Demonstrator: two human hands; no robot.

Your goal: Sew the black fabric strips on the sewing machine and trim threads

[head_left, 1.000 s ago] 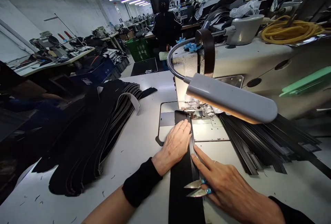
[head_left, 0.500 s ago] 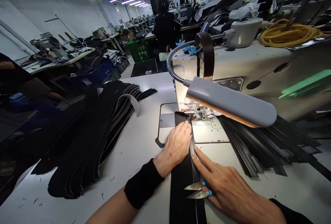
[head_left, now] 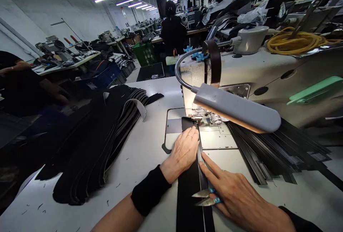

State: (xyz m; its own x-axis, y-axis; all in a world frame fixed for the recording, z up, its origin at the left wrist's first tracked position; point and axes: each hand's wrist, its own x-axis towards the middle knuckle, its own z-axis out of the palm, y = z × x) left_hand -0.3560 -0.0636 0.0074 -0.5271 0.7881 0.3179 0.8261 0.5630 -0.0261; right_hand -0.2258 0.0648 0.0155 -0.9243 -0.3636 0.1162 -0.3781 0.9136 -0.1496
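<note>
My left hand lies flat on a long black fabric piece, fingers together and outstretched, fingertips just short of the presser foot of a sewing machine. A narrow dark strip with a pale edge runs along the fabric's right side. On that strip rest the thumb and index fingertip of my right hand. Thread snips with blue-marked handles are held in the same hand, their blades apart and pointing left over the fabric. The palm hides the handle ends.
Stacked black fabric pieces cover the table's left side. A bundle of dark strips lies at the right. A grey lamp on a bendable neck hangs over the needle area. Two other people are beyond the table, one at the far left.
Both hands keep almost the same place on the fabric and strip. My view has shifted slightly. At the far left, the other person's arms have moved.
</note>
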